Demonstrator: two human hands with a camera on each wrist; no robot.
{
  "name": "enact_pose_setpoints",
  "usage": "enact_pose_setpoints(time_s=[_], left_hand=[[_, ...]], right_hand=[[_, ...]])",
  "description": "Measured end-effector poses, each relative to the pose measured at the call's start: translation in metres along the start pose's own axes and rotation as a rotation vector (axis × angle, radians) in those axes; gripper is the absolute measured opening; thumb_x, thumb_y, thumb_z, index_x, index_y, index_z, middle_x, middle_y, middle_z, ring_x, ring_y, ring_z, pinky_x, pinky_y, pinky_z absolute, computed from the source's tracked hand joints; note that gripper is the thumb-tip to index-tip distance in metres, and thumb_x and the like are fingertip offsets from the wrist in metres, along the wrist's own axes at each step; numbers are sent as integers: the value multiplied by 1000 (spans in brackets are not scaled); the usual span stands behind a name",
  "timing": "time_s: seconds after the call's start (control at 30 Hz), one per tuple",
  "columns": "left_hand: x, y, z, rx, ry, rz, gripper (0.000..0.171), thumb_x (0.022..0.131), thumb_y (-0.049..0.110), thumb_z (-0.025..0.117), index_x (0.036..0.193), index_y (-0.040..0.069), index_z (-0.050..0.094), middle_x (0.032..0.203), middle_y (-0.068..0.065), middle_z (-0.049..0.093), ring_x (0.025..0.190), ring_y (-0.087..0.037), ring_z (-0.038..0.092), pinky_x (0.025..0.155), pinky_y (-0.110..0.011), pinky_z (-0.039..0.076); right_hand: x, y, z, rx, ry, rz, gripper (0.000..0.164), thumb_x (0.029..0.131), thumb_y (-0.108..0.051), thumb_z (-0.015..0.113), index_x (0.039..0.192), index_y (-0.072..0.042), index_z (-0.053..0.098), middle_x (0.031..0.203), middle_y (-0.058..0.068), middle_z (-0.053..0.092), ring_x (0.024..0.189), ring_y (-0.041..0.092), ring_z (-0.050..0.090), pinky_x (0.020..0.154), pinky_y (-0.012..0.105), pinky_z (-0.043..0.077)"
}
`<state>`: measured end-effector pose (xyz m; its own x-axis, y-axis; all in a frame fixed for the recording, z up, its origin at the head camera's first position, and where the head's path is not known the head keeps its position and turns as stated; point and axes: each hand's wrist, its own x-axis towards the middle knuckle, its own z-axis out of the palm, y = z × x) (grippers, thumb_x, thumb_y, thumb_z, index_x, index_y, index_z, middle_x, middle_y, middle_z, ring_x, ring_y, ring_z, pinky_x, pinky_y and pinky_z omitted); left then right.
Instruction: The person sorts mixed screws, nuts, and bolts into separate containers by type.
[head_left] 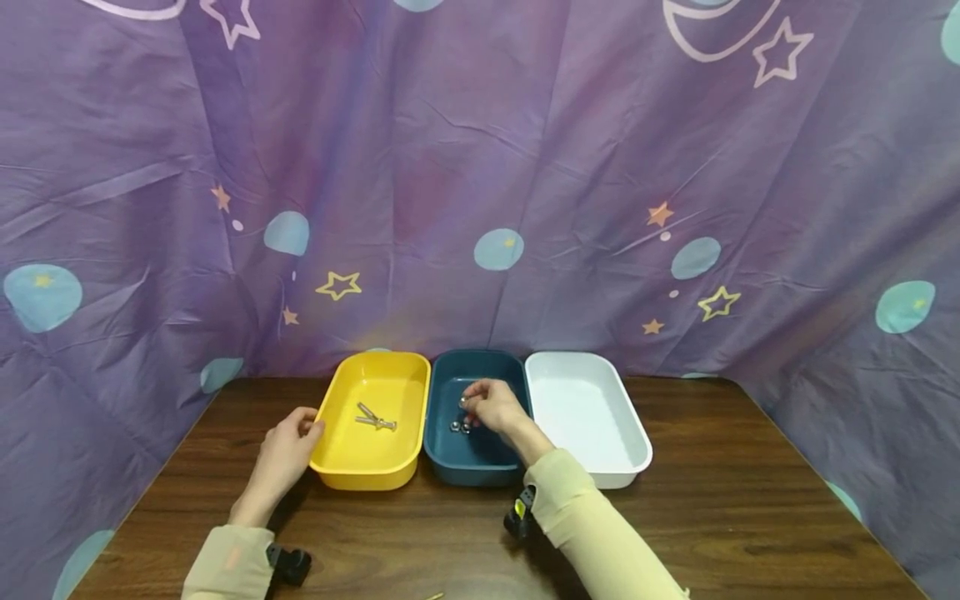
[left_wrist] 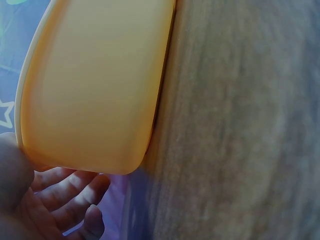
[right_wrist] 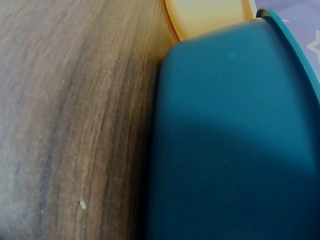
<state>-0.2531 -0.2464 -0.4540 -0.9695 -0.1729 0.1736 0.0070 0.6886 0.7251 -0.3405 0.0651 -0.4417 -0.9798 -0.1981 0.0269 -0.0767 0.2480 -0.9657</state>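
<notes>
My left hand [head_left: 288, 442] rests at the left edge of the yellow tray [head_left: 367, 482]; in the left wrist view, its loosely bent fingers [left_wrist: 75, 195] hang beside the tray's outer wall. Several silver bolts [head_left: 375, 418] lie crossed on the yellow floor. Over the blue tray [head_left: 472, 475], my right hand [head_left: 491, 407] pinches a small shiny metal nut [head_left: 462, 402] between thumb and fingers. Just below it a few similar metal nuts [head_left: 456, 427] sit on the blue floor. The right wrist view shows only the blue tray's outside wall, with the hand out of sight.
A white tray [head_left: 581, 408] stands right of the blue one, the three side by side on the brown wooden table [head_left: 405, 542]. A purple patterned curtain [head_left: 450, 167] hangs directly behind. At the bottom edge a small brass-coloured piece [head_left: 435, 596] peeks into view.
</notes>
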Motion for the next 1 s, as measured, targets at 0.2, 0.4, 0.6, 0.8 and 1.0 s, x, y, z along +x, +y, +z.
enact_pose_setpoints(time_s=[0.2, 0.4, 0.6, 0.8, 1.0], left_hand=[[1, 0, 0, 2, -8, -1, 34, 99, 21, 52, 123, -3, 56, 107, -23, 64, 92, -32, 62, 77, -46, 48], [1, -1, 0, 3, -14, -15, 35, 100, 20, 51, 124, -4, 55, 107, -23, 64, 90, -30, 62, 74, -41, 48], [0, 0, -1, -5, -29, -23, 36, 100, 21, 51, 125, -5, 54, 109, -24, 63, 90, -30, 62, 74, -43, 49], [-1, -1, -1, 13, -18, -6, 35, 100, 20, 52, 125, -5, 55, 108, -25, 64, 90, -31, 62, 73, -43, 49], [1, 1, 0, 9, -24, -8, 35, 100, 21, 51, 124, -5, 55, 107, -23, 64, 88, -29, 62, 72, -41, 49]], right_hand=[[-2, -1, -4, -6, 5, 3, 22, 90, 6, 59, 110, 14, 54, 85, 26, 65, 53, 17, 59, 52, 29, 50], [-6, -7, -4, -2, 18, -4, 17, 91, 2, 58, 106, 10, 58, 91, 27, 64, 52, 16, 58, 49, 26, 47], [-9, -10, 1, -8, 11, -27, 20, 92, 0, 57, 109, 11, 58, 93, 26, 63, 57, 19, 59, 48, 26, 45], [-17, -14, 8, -6, -14, -75, 21, 93, -1, 57, 111, 10, 59, 94, 19, 62, 65, 26, 60, 55, 34, 51], [-25, -21, 8, 66, -18, -122, 20, 92, -2, 57, 109, 8, 61, 94, 15, 61, 72, 33, 63, 61, 43, 53]])
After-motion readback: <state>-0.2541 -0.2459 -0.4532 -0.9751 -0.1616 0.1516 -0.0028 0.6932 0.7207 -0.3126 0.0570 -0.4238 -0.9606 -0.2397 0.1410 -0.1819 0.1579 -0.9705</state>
